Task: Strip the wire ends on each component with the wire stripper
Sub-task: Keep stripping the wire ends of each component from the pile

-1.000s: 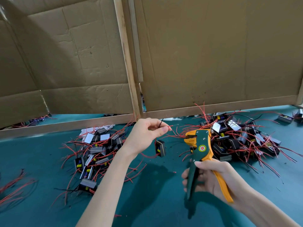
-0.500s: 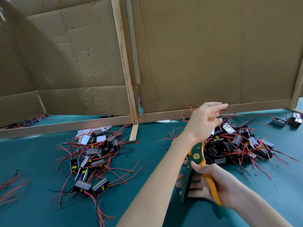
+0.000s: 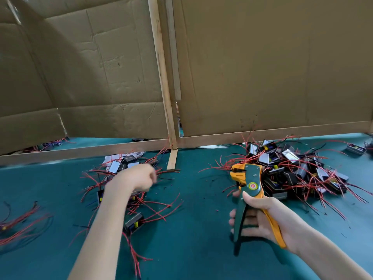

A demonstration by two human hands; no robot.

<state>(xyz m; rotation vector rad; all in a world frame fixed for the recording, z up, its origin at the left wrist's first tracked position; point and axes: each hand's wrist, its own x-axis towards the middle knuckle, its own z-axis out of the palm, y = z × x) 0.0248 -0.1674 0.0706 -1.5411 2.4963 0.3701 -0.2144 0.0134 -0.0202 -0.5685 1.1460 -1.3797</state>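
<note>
Grips the wire stripper [image 3: 247, 184] in the right hand [image 3: 262, 217], with fingers wrapped round the green handle and the palm against the orange one. Holds it above the green table cover [image 3: 201, 239], head up and tilted a little left, just beside the right pile of components [image 3: 292, 170]. Cannot say whether the head touches that pile's red wires. Hides the pile's near left edge behind the tool.

Holds the left hand [image 3: 133, 178] over the left pile of components [image 3: 121, 166], well apart from the stripper. Blurred there, so hard to read: seems curled, knuckles up and fingertips turned down towards the pile, but cannot tell whether clenched on a wire, on a component or on nothing. Covers the middle of that pile with hand and forearm. Leaves in sight only grey-topped black blocks at the far side, a near component [image 3: 134, 221] by the forearm, and red wires fanning out all round.

Further left, loose red wires [image 3: 22, 223], cut off at the edge. At the far right, a lone component [image 3: 355, 148] apart from the pile, and beyond it another, clipped by the edge. Behind everything, a cardboard wall [image 3: 262, 67] on a wooden frame [image 3: 161, 77]. Through the gap under its left panel, more wires, too dim and small to identify. Between the piles, dark specks too small to name.
</note>
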